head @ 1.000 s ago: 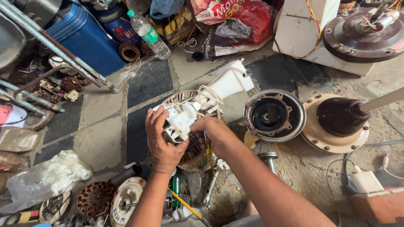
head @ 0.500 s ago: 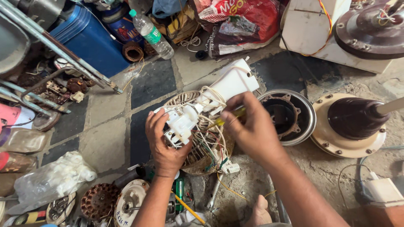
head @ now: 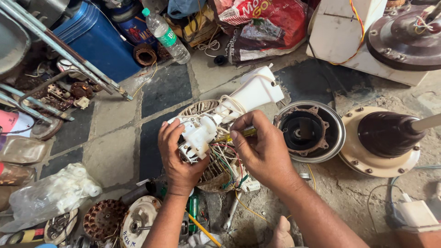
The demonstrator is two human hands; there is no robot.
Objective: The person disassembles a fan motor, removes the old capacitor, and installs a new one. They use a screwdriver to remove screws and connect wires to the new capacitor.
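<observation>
Both hands on a white fan housing above the floor.

The left hand (head: 177, 158) clasps the fan housing (head: 216, 121) at its near end (wires spill out); the right hand (head: 264, 149), just right, pinches a yellow-handled screwdriver (head: 236, 134) against it.

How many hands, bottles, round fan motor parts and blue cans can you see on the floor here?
Hands: 2, left hand and right hand, both on the white fan part
Plastic bottles: 1
Round motor housings: 3
Blue cans: 1
Total: 7
</observation>
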